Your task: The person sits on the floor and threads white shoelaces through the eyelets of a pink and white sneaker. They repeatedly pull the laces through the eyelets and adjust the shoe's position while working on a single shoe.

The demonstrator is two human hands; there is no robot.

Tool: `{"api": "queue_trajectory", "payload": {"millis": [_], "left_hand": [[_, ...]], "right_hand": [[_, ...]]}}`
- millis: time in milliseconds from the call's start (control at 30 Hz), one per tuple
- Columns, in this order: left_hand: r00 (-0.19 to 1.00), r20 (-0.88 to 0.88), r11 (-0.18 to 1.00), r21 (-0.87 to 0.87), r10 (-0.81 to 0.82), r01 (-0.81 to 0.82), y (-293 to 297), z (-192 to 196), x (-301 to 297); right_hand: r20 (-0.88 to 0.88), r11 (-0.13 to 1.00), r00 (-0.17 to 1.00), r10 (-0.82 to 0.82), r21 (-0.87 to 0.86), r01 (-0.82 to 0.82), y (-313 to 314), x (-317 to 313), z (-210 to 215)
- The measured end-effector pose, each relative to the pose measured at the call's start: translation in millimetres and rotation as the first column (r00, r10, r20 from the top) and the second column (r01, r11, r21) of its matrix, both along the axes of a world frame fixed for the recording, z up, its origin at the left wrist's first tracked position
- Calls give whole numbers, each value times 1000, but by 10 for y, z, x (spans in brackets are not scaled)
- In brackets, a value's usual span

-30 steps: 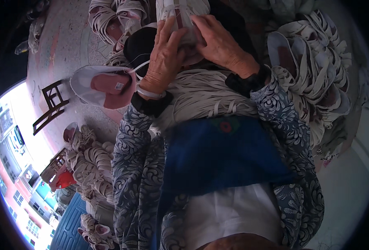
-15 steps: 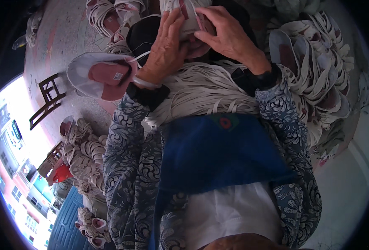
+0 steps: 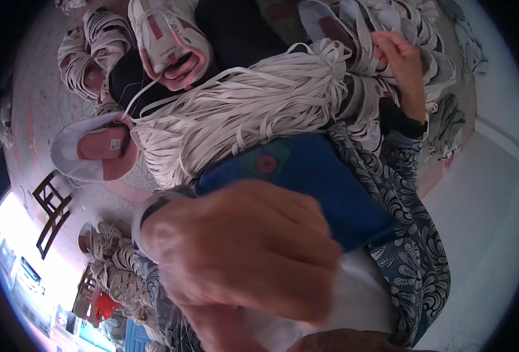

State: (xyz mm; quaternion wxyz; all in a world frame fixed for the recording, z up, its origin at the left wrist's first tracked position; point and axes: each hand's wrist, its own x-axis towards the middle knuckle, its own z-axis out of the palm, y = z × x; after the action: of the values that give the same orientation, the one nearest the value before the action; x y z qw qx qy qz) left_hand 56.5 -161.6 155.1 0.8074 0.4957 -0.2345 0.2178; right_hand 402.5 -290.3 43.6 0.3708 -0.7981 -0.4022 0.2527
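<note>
My left hand [image 3: 253, 252] is raised close to the camera, large and blurred, with its fingers curled under; whatever it may hold is hidden. Out to the far right, my right hand [image 3: 403, 64] reaches over a pile of pale shoe uppers [image 3: 324, 26], fingers loosely bent and apart, with nothing seen in them. A thick bundle of off-white shoelaces [image 3: 242, 111] lies across my lap. Beyond it a white shoe upper with a pink lining [image 3: 171, 50] rests on dark cloth. Another white shoe upper, pink inside [image 3: 98, 146], lies to the left, a thin lace between the two.
More shoe uppers are heaped at the far left [image 3: 86, 67] and lower left [image 3: 118, 255]. A dark wooden chair [image 3: 51, 205] stands on the floor at the left, with a red bag [image 3: 105, 306] lower down. A blue cloth [image 3: 306, 176] covers my lap. At the right is a pale wall [image 3: 482, 234].
Both hands have left the pink-lined shoe upper: the left came up close to the camera, the right went out over the right-hand pile. The view has turned and shifted right.
</note>
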Motion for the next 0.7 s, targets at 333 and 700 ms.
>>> {"api": "queue_trajectory", "payload": {"millis": [333, 700], "left_hand": [[981, -22, 871, -464, -195, 163, -402, -63, 289], [994, -103, 992, -121, 23, -35, -31, -76, 286]], "right_hand": [[67, 954, 952, 298, -39, -296, 18, -232, -613], [-272, 972, 940, -205, 54, 227, 163, 332, -889]]}}
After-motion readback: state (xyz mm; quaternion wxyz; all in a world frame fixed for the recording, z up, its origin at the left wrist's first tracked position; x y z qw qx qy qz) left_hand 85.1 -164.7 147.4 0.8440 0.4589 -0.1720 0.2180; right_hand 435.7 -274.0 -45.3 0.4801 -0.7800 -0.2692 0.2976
